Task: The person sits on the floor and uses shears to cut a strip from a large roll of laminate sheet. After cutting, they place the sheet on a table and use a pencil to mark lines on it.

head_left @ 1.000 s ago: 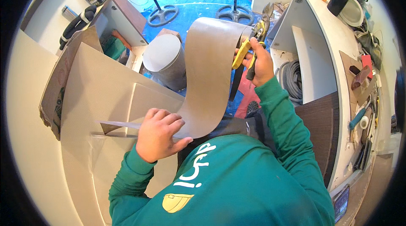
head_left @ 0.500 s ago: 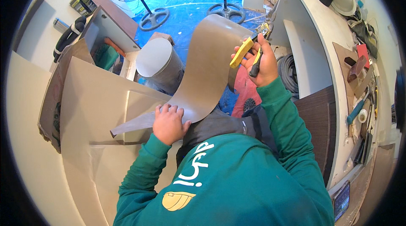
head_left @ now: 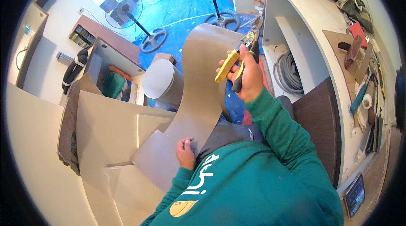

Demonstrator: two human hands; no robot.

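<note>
A long brown flexible sheet (head_left: 203,63) curls up in front of me, its lower part lying across my lap and the beige panel. Raised by the sheet's right side, my right hand (head_left: 251,75) is wrapped round a pair of tin snips (head_left: 228,66) with yellow and black handles. The metal head of the snips points away from me, and their handles are spread apart. My left hand (head_left: 185,153) is over the sheet's near part with its fingers curled in. Whatever it may grip is hidden.
A grey cylinder (head_left: 163,80) stands beyond the sheet. Beige panels (head_left: 114,120) lie to the left. An open cabinet with a coiled hose (head_left: 289,73) is at right, below a counter bearing tools and a phone (head_left: 355,195). Pedestal fans (head_left: 137,23) stand on blue floor covering.
My left hand has moved right and nearer to me, its flat fingers now curled. The sheet's near end has shifted and shows wider. The right hand with the snips sits slightly farther left and lower.
</note>
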